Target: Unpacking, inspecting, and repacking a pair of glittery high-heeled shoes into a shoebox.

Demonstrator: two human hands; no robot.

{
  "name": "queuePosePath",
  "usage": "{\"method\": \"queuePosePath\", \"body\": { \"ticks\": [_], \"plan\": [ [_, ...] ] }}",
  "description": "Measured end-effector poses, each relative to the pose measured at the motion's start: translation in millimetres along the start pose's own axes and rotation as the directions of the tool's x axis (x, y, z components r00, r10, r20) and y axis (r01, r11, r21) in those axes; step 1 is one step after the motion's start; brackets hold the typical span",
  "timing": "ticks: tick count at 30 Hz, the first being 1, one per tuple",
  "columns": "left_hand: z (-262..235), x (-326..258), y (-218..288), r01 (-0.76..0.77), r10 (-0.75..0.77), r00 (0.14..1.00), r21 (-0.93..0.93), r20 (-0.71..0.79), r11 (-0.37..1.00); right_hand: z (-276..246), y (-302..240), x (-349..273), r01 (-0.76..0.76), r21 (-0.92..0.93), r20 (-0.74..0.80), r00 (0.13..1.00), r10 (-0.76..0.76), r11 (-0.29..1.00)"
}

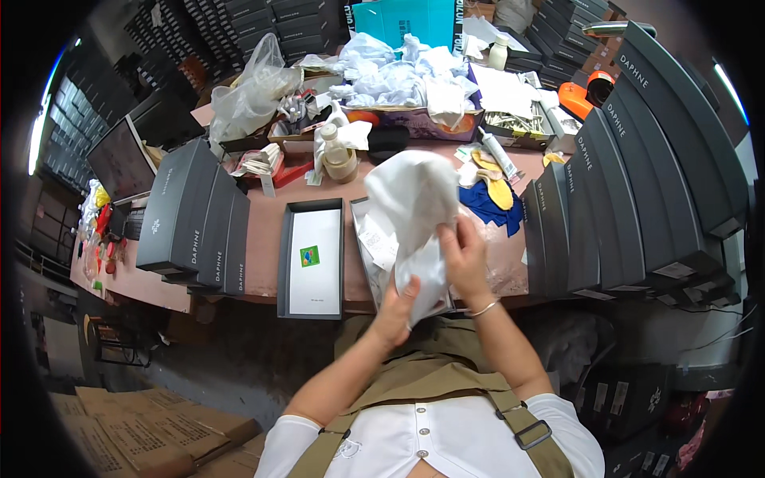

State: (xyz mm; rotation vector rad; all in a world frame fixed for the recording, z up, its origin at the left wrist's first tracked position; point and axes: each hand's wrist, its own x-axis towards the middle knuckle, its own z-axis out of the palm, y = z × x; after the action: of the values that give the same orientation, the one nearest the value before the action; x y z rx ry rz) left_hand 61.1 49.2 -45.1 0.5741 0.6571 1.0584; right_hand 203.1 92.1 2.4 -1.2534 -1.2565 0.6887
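Between my hands a white cloth-like or tissue-paper piece (pixel 413 195) hangs over a shoe box (pixel 358 231), hiding much of it. My left hand (pixel 394 312) grips its lower end, thumb on top. With fingers pinched, my right hand (pixel 464 259) holds its right side higher up. Whether anything is wrapped inside, I cannot tell. A white printed slip (pixel 378 241) shows in the box beside the piece. To the left lies a dark grey box lid (pixel 284 267), its white inside up, with a small green card (pixel 309 256) on it.
Dark shoe boxes stand in stacks at left (pixel 179 211) and right (pixel 594 199). Behind are a carton of crumpled white paper (pixel 398 76), a bottle in a cup (pixel 339 155), a blue cloth (pixel 490 209) and a white tube (pixel 499 154). Flattened brown cartons (pixel 151 430) lie at lower left.
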Motion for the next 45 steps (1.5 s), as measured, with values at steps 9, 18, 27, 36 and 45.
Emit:
{"method": "queuePosePath", "body": {
  "ticks": [9, 18, 27, 36, 45],
  "plan": [
    [-43.1, -31.5, 27.7, 0.104, -0.098, 0.995, -0.221, 0.037, 0.970, 10.8, -11.0, -4.3, -0.306, 0.204, 0.367, 0.905, 0.217, 0.930],
    [-64.7, -35.5, 31.8, -0.059, -0.025, 0.961, -0.295, -0.274, 0.954, 23.2, -26.8, -74.6, 0.473, -0.039, 0.864, 0.459, -0.208, 0.880],
    [-84.3, -62.1, 90.5, 0.006, -0.128, 0.976, 0.566, 0.176, 0.824, -21.2, -68.1, 43.9, 0.106, 0.060, 0.788, 0.606, -0.113, 0.993],
    [-172.9, -58.6, 179.5, -0.351, 0.502, 0.752, 0.385, -0.427, 0.853, -92.8, -0.4, 13.6, -0.419, 0.486, 0.223, 0.908, 0.354, 0.767],
    [-169.4, 32.8, 108.4, -0.329, -0.033, 0.943, 0.916, 0.331, -0.230, -42.8, 8.9, -24.3, -0.107, 0.500, -0.066, 0.985, 0.161, 0.859]
  ]
}}
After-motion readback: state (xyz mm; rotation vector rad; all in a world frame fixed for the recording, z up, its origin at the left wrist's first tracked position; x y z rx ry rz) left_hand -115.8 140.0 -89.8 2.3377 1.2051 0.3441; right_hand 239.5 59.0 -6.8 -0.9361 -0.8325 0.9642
